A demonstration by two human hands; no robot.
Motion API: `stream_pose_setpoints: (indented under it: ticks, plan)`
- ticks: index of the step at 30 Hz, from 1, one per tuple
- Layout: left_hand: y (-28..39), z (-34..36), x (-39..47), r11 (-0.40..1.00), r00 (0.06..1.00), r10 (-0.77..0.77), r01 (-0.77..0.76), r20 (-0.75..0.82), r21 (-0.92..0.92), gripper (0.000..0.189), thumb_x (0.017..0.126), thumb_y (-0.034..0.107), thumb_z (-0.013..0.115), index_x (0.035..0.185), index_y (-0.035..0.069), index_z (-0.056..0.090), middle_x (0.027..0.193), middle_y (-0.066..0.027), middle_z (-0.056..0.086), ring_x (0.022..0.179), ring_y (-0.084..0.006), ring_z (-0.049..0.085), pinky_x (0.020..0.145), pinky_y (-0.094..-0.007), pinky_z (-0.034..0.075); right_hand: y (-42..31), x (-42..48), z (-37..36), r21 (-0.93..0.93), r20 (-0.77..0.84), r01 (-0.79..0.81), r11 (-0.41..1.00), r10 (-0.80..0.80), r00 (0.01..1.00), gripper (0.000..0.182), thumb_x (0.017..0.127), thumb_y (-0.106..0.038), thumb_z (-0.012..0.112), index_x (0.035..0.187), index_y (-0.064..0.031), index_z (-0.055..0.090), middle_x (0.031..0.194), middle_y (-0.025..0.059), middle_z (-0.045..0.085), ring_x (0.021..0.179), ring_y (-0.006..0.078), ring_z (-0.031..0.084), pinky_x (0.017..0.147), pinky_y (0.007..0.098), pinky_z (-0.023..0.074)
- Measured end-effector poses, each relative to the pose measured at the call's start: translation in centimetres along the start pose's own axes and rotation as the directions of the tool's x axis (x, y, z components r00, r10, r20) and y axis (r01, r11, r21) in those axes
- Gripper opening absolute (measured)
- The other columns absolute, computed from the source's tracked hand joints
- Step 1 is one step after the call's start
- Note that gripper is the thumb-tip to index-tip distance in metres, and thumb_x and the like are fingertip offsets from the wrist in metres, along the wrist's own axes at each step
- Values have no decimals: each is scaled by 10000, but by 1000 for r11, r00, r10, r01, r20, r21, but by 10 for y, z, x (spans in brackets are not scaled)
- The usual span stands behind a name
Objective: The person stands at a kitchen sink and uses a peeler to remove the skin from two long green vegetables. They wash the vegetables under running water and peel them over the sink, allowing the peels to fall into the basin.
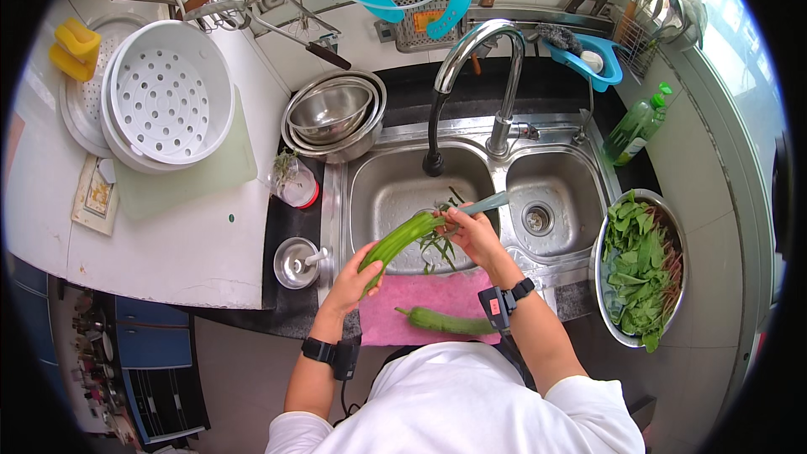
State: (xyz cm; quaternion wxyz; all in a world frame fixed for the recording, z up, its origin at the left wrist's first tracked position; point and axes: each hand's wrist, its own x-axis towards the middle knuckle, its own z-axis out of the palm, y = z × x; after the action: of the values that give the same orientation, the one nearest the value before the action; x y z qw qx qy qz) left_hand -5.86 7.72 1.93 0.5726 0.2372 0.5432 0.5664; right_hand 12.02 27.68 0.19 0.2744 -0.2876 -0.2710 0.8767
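Note:
My left hand (354, 280) grips the near end of a long green gourd (403, 239), which slants over the left sink basin (378, 189). At the gourd's far end my right hand (474, 234) holds a peeler with a grey-green handle (488, 203); the fingers hide most of its head. Dark green peelings (441, 251) hang below that hand and lie in the basin. A second, darker gourd (451, 321) rests on a pink cloth (394, 312) at the counter's front edge, partly behind my right forearm.
The chrome faucet (512, 69) arches over the sink, its black spout reaching down into the left basin. Nested steel bowls (334, 113) stand at the back left. On the right are a basin of leafy greens (640, 271) and a green soap bottle (635, 126).

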Motion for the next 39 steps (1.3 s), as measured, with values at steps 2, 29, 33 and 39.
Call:
stream_pose_setpoints:
  ticks: [2,29,33,39]
  plan:
    - [1,2,3,992,999,43,-41,-9,122,484,895,110,531,1340,43,351,870,-42,518,634,-92,492,480,-207,378,12,8,-6,-195,26,9,981,-4,1000,105,850,-132,628,894,-56,570,898,69,612,764,147,586,759,295,512]
    - [7,-10,9,887,979,184,-203,86,414,577,846,112,607,1362,61,354,1083,-23,529,845,-62,507,703,-206,429,10,12,-6,-219,28,-29,975,36,999,215,847,-150,633,995,-12,558,976,74,625,846,166,622,749,317,524]
    - [7,-12,9,881,975,183,-219,125,419,596,839,91,612,1370,56,343,1201,-43,494,1017,-89,480,847,-227,410,4,12,-5,-200,4,-78,977,81,997,161,835,-138,642,935,-21,598,937,71,632,946,166,587,829,315,487]
    - [3,-14,11,889,972,181,-228,152,396,606,825,62,613,1367,43,343,1281,-73,464,1155,-140,441,977,-271,344,-2,8,-5,-127,-148,-89,988,70,987,228,842,-142,626,971,46,613,936,106,644,903,169,602,810,318,482]
